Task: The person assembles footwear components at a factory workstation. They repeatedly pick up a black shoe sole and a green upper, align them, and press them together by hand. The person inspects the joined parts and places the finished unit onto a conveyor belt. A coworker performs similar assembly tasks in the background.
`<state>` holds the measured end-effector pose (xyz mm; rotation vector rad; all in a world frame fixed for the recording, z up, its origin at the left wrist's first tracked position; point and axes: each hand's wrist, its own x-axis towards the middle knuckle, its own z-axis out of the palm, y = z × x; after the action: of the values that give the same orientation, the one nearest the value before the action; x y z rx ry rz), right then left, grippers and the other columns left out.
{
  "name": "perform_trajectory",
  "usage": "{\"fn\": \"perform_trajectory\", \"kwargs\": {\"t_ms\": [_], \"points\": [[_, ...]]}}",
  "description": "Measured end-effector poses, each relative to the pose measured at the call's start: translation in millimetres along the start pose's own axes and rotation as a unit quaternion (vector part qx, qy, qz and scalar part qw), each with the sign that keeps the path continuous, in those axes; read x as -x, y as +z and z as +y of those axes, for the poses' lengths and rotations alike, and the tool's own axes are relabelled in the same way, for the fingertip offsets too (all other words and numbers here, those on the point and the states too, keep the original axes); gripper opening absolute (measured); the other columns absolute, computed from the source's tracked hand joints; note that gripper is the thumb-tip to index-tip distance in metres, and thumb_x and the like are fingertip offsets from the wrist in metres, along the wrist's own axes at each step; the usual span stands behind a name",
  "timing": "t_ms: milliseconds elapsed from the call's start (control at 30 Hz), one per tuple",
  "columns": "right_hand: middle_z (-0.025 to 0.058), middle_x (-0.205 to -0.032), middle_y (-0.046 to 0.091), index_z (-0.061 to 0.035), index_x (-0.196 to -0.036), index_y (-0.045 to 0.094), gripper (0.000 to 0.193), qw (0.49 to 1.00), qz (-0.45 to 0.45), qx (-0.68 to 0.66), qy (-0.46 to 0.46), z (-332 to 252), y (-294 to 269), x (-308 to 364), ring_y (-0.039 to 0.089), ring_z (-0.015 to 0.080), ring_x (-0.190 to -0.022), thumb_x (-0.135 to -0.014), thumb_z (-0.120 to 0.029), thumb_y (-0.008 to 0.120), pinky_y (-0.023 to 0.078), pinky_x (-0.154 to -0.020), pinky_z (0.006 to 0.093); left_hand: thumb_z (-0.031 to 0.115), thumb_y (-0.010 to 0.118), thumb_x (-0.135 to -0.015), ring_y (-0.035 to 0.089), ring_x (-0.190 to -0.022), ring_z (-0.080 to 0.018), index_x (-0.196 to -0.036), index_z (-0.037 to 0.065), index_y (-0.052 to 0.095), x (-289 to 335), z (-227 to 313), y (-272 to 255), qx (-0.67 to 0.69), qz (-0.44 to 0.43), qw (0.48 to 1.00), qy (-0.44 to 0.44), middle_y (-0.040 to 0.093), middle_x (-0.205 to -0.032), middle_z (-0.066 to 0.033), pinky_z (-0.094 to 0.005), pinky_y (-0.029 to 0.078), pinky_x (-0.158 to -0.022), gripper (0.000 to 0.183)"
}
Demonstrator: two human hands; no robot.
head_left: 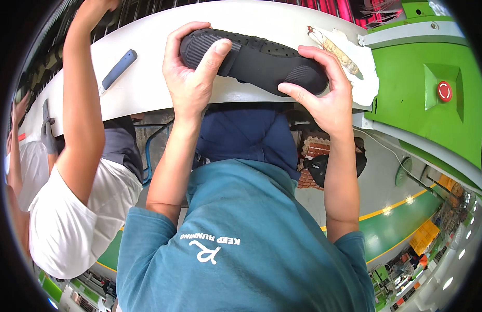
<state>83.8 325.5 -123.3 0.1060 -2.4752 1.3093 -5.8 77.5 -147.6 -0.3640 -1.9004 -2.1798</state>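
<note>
A black shoe [259,63] with a ribbed heel, a ribbed toe patch and a perforated inside is held up above the white table's near edge. My left hand [191,78] grips its heel end, with the thumb lying over the ribbed part and the fingers behind. Around the toe end, on the right, my right hand [327,88] is closed with the thumb below and the fingers above. The shoe lies sideways between both hands, its side turned toward me.
A blue-handled knife [119,69] lies on the white table [147,31] to the left. A co-worker's bare arm [81,109] reaches over there. At right, a brush-like tool [335,51] rests on a white cloth [367,78], beside a green machine [407,73] with a red button [444,91].
</note>
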Motion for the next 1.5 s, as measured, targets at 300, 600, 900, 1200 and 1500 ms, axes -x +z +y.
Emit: {"fn": "perform_trajectory", "kwargs": {"t_ms": [300,600,900,1200,1500], "points": [[0.0114,-0.138,0.072,-0.0053,-0.129,0.074,0.063,0.999,-0.018,0.009,-0.038,-10.8,3.6,-13.3,0.067,0.0276,-0.132,-0.074,-0.018,0.103,0.051,-0.115,0.0421,0.017,0.102,-0.079,0.074,-0.096,-0.0132,-0.130,0.004,0.070,-7.2,-0.3,-5.8,-0.014,-0.029,0.999,-0.003,0.074,-0.110,-0.0044,-0.0278,0.062,-0.086,0.061],[0.0081,-0.127,0.075,-0.0093,-0.113,0.078,0.049,0.996,-0.007,-0.007,-0.092,-14.2,19.5,-26.7,0.071,0.0312,-0.120,-0.073,-0.026,0.101,0.057,-0.103,0.0432,0.015,0.102,-0.078,0.073,-0.105,-0.0163,-0.130,0.006,0.071,-7.3,4.7,-14.7,-0.054,-0.063,0.996,-0.044,0.073,-0.118,-0.0064,-0.0321,0.061,-0.092,0.061],[0.0020,-0.130,0.075,-0.0118,-0.104,0.079,0.042,0.988,-0.023,0.039,-0.151,-17.2,29.4,-15.1,0.066,0.0285,-0.122,-0.070,-0.025,0.099,0.049,-0.105,0.0441,0.010,0.095,-0.083,0.066,-0.130,-0.0261,-0.121,0.004,0.077,13.3,10.0,-36.8,-0.114,-0.118,0.986,0.022,0.070,-0.137,-0.0151,-0.0408,0.053,-0.111,0.043],[-0.0018,-0.125,0.072,-0.0129,-0.102,0.071,0.046,0.989,-0.032,0.070,-0.124,-32.2,38.1,-20.2,0.065,0.0236,-0.120,-0.069,-0.028,0.099,0.041,-0.109,0.0479,0.011,0.097,-0.081,0.067,-0.127,-0.0255,-0.122,0.005,0.076,8.8,9.5,-38.2,-0.141,-0.134,0.981,0.020,0.070,-0.136,-0.0151,-0.0395,0.054,-0.109,0.046],[0.0117,-0.117,0.062,-0.0070,-0.104,0.063,0.039,0.987,-0.094,0.053,-0.120,-38.4,29.3,-40.1,0.066,0.0357,-0.106,-0.079,-0.012,0.092,0.053,-0.086,0.0422,0.009,0.099,-0.079,0.069,-0.122,-0.0223,-0.120,0.004,0.077,7.3,6.3,-37.6,-0.134,-0.131,0.982,0.019,0.072,-0.132,-0.0127,-0.0364,0.056,-0.105,0.047]]}}
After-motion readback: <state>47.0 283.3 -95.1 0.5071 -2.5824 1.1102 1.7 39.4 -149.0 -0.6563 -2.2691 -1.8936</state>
